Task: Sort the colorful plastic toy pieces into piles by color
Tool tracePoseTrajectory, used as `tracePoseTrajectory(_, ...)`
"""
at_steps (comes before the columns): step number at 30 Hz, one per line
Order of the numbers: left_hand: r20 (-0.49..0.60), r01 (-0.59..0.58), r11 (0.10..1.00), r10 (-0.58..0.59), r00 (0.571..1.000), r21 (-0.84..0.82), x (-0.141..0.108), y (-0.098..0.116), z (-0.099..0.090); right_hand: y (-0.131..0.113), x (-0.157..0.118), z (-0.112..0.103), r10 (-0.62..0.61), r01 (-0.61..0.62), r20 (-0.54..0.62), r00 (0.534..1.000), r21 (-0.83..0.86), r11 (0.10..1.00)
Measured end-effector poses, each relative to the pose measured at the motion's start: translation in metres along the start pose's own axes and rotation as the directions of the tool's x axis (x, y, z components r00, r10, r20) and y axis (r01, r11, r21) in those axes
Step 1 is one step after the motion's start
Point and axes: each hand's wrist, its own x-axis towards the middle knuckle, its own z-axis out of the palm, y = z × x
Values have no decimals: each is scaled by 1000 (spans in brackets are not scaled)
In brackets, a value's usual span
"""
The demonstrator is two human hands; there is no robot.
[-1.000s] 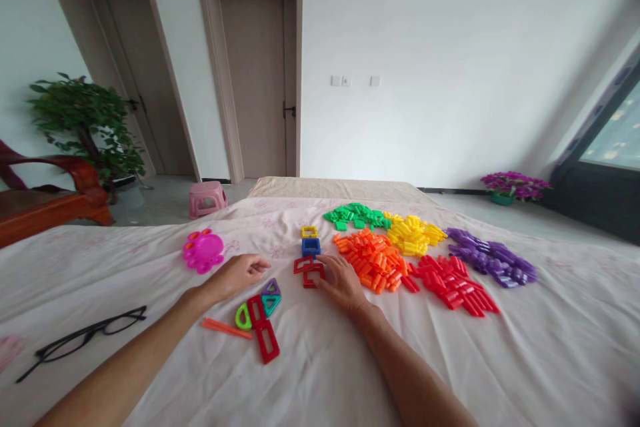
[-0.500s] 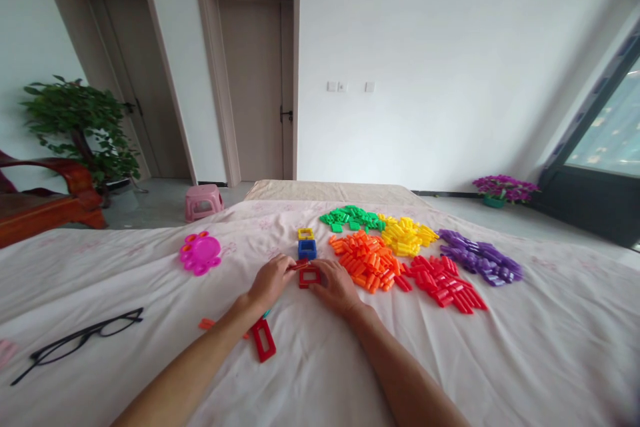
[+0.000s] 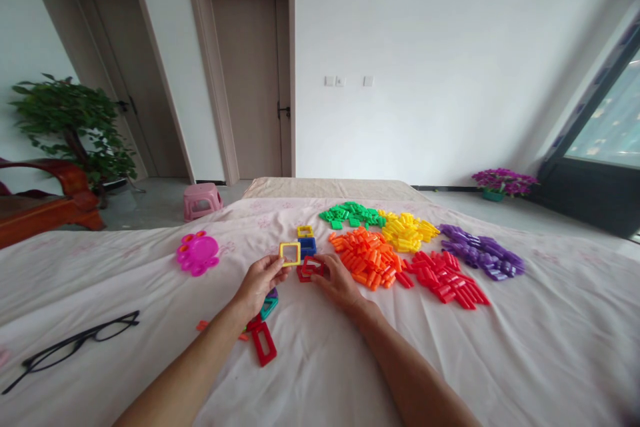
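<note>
- Nearest: red rectangle frame (image 3: 264,344) flat on the cloth (image 3: 320,387), just R of L forearm. Arm dips → it'd prob. get dragged.
- Next to it: teal triangle (image 3: 269,307) + purple triangle (image 3: 273,293), partly hid by L hand; orange sticks (image 3: 202,325) partly under L forearm in view. Easy to nudge unseen.
- Black glasses (image 3: 83,335), L of forearm, apart from the pcs; a wide elbow swing might catch them.
- L hand (image 3: 267,268): thumb & fingers clamped on yellow square frame (image 3: 290,244), held upright. Grip looks to be by one lower corner only, so it could twist or slip.
- R hand (image 3: 337,280): fingers closed on red square frame (image 3: 313,259), tilted, w/ lower red frame (image 3: 301,275) under it (overlap hides whether they touch). If magnetic, the lower one may tag along or snap crooked.
- Just past the hands: blue square block (image 3: 313,250), then far yellow frame (image 3: 305,227), in a row. A forward push could skew both.
- R side: orange pile (image 3: 367,257) crowds R hand, leaving little room; drift R = scattered pcs. Red pile (image 3: 450,278) beyond it.
- Farther: pink tray (image 3: 206,255) at L; yellow pile (image 3: 409,231), green pile (image 3: 353,215), purple pile (image 3: 483,250) at R, none btwn the hands.
- Back: pink stool (image 3: 203,199) on the floor, well out of the way.
</note>
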Motion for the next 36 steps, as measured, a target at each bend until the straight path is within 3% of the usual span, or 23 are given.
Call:
tracePoseTrajectory(6, -4, -83, 991, 84, 996, 104, -2, -4, 5, 3, 1, 6, 103, -83, -108, 989, 172, 982)
tracePoseTrajectory(11, 42, -236, 919, 235, 971, 317, -11, -5, 13, 8, 3, 8, 263, -155, -121, 957, 551, 820)
tracePoseTrajectory(13, 140, -341, 795, 314, 939, 501, -16, -4, 20, 8, 4, 6, 312, -169, -141, 940, 601, 781)
tracePoseTrajectory(16, 320, -460, 461, 350, 880, 759, -21, -2, 31, 7, 6, 3, 332, -177, -146, 932, 616, 768)
tracePoseTrajectory(19, 390, -479, 280, 319, 864, 832, -23, -1, 39, 7, 5, 3, 310, -187, -91, 946, 630, 754)
tracePoseTrajectory(21, 387, -472, 275, 311, 868, 838, -23, -1, 40, 6, 5, 5, 289, -184, -65, 955, 632, 752)
tracePoseTrajectory(28, 318, -417, 497, 274, 908, 761, -11, -7, 38, 6, 4, 6, 278, -189, -51, 959, 616, 764)
tracePoseTrajectory(33, 324, -391, 471, 220, 920, 791, -3, -8, 40, 4, 4, 5, 262, -178, -47, 964, 619, 765)
tracePoseTrajectory(36, 267, -344, 459, 226, 937, 819, -5, -6, 41, 5, 4, 6, 265, -180, -49, 963, 613, 769)
